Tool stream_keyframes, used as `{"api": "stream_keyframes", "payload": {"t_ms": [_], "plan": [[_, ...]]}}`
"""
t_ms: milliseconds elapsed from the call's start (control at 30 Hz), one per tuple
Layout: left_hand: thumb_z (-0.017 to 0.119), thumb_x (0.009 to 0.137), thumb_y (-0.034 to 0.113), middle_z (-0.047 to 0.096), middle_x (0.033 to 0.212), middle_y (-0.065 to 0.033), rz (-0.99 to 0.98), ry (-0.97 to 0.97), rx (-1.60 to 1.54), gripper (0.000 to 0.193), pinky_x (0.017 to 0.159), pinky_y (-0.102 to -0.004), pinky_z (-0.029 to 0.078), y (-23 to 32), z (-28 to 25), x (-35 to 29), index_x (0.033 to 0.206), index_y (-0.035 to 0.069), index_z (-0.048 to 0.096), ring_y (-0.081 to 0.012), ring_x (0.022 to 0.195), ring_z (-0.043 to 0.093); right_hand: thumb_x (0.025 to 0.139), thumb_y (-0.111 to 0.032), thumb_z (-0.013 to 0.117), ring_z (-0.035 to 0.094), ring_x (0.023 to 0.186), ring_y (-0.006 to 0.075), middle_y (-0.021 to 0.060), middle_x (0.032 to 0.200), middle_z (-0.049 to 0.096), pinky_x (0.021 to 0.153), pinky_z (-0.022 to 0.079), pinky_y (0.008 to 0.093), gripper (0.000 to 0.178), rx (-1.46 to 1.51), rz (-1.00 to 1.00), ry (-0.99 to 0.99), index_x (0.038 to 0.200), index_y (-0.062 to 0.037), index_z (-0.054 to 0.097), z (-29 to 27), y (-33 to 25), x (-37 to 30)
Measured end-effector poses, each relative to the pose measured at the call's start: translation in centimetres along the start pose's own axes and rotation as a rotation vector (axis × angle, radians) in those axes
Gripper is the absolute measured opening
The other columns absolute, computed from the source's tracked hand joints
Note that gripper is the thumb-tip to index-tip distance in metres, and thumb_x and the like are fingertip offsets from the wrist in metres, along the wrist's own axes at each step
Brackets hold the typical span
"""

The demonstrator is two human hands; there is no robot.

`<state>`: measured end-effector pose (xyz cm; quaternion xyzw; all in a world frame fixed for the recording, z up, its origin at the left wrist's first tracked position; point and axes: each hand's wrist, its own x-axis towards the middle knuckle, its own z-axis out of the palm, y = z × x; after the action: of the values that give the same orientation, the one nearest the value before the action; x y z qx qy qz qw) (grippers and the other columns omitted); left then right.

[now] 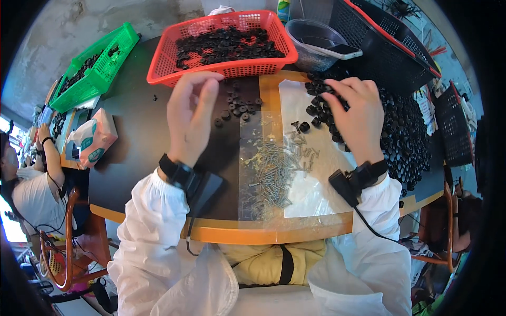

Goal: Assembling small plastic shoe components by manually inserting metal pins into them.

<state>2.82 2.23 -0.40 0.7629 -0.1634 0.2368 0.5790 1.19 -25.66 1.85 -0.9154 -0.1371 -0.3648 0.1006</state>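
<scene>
My right hand (361, 113) reaches over the edge of a big pile of small round black knobs (403, 142). Its thumb and forefinger close on a black knob (318, 88) there, partly hidden by the fingers. My left hand (191, 118) hovers just before the red plastic basket (232, 68), fingers loosely curved, with nothing visible between them. Beside it, several black discs with centre holes (237, 108) lie on the dark tabletop. Between my forearms, many silver screws (271, 171) are spread on clear plastic. A black piece with a stem (295, 125) stands near the knobs.
The red basket holds many black pieces. Behind it stand a clear round tub (311, 34) with a phone (342, 51) on it and a black crate (379, 47). At left are a tissue pack (97, 138), a green basket (100, 79) and another person (39, 192).
</scene>
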Motion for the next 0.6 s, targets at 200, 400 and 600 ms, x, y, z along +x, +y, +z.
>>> {"api": "stream_keyframes", "payload": {"t_ms": [200, 400, 600], "plan": [[0.060, 0.094, 0.017, 0.062, 0.084, -0.0008, 0.038, 0.170, 0.104, 0.015, 0.069, -0.0228, 0.045, -2.9, -1.9, 1.6, 0.096, 0.002, 0.063, -0.0072, 0.074, 0.055, 0.074, -0.019, 0.073, 0.054, 0.082, 0.0264, 0.0063, 0.085, 0.059, 0.073, 0.045, 0.0377, 0.030, -0.129, 0.074, -0.158, 0.101, -0.0065, 0.069, 1.0, 1.2, 0.1], [0.061, 0.093, 0.016, 0.061, 0.083, -0.0004, 0.005, 0.194, 0.086, 0.014, 0.066, -0.0219, 0.044, -3.2, -2.5, 1.6, 0.094, 0.002, 0.063, -0.0061, 0.070, 0.053, 0.082, -0.008, 0.059, 0.058, 0.095, 0.0272, 0.0093, 0.086, 0.060, 0.081, 0.048, 0.0386, 0.023, 0.394, -0.254, -0.303, 0.104, -0.0085, 0.066, 2.5, -4.0, 2.7], [0.062, 0.091, 0.013, 0.061, 0.080, -0.0002, 0.026, 0.171, 0.050, 0.011, 0.064, -0.0214, 0.043, -3.1, -2.2, 1.0, 0.093, 0.002, 0.063, -0.0056, 0.069, 0.052, 0.084, -0.015, 0.057, 0.063, 0.088, 0.0287, 0.0105, 0.093, 0.061, 0.075, 0.051, 0.0383, 0.024, 0.191, -0.435, -0.424, 0.106, -0.0124, 0.067, 7.1, -8.4, 6.0]]}}
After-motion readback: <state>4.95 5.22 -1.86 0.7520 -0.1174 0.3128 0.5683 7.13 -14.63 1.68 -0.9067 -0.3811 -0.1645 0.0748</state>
